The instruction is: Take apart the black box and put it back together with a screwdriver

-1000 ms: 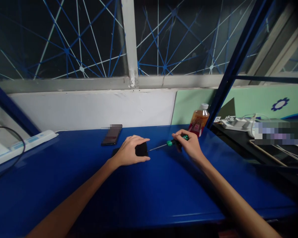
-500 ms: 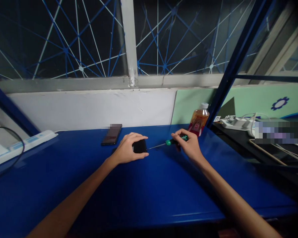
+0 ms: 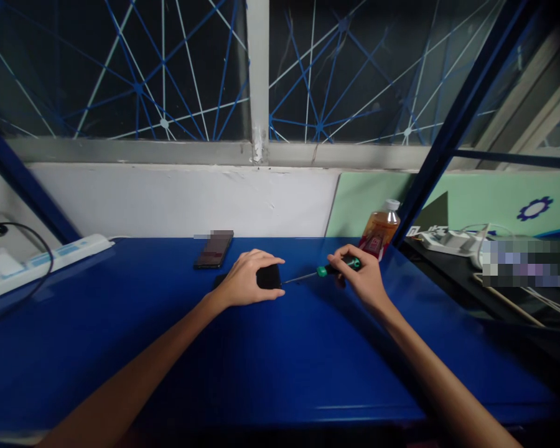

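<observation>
My left hand (image 3: 245, 278) grips a flat black rectangular object (image 3: 269, 277) on the blue table, thumb along its near side and fingers along its far side. The palm hides part of the object, so its exact kind does not show. In my right hand (image 3: 361, 274) is a screwdriver (image 3: 324, 271) with a green and black handle. Its thin metal shaft points left, and the tip is at the object's right end; whether it touches there I cannot tell. A tiny dark speck (image 3: 298, 284) lies on the table beside the shaft.
A smartphone (image 3: 214, 249) lies behind my left hand. Behind my right hand stands a drink bottle (image 3: 380, 229) with a white cap. A white power strip (image 3: 46, 264) is at the left; cables and plugs (image 3: 452, 241) sit on a dark surface at the right. Blue posts (image 3: 441, 146) frame the table.
The whole view has shifted and tilted slightly. Both hands keep nearly the same grip, and the screwdriver tip stays at the black object's right end.
</observation>
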A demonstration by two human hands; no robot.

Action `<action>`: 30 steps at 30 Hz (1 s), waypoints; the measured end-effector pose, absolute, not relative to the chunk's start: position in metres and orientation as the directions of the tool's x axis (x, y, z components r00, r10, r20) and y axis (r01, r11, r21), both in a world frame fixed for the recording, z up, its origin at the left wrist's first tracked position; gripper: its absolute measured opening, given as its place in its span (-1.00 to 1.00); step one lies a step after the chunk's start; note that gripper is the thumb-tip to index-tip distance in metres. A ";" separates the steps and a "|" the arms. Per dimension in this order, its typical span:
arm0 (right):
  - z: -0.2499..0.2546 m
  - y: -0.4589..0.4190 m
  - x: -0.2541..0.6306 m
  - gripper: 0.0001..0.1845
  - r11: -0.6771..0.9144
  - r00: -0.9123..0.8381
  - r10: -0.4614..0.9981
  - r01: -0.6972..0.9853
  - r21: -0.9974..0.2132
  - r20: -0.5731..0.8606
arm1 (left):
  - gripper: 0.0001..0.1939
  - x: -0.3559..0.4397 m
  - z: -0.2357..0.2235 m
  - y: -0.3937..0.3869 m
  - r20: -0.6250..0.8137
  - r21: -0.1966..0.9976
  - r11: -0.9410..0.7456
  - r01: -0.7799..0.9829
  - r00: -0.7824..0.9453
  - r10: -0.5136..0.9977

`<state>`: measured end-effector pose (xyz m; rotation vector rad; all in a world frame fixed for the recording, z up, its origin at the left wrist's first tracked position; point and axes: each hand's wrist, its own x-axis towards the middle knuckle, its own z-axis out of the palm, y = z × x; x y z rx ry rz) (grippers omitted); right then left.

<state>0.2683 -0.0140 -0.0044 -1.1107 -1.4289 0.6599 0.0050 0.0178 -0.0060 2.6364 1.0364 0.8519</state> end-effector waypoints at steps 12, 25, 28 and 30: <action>0.002 -0.018 0.271 -0.72 0.347 0.017 0.933 0.211 -0.914 0.358 | -0.41 0.006 -0.003 0.016 0.449 0.376 -0.748 0.547 0.599 0.663; -0.001 -0.015 0.272 -0.70 0.362 0.007 0.931 0.125 -0.924 0.366 | -0.41 0.003 0.000 0.017 0.480 0.401 -0.745 0.533 0.570 0.666; -0.001 -0.016 0.272 -0.71 0.365 0.027 0.924 0.237 -0.900 0.382 | -0.42 0.003 -0.001 0.018 0.477 0.396 -0.743 0.539 0.571 0.668; -0.002 -0.017 0.274 -0.70 0.364 0.000 0.928 0.207 -0.908 0.372 | -0.42 0.003 -0.002 0.018 0.471 0.398 -0.736 0.548 0.566 0.676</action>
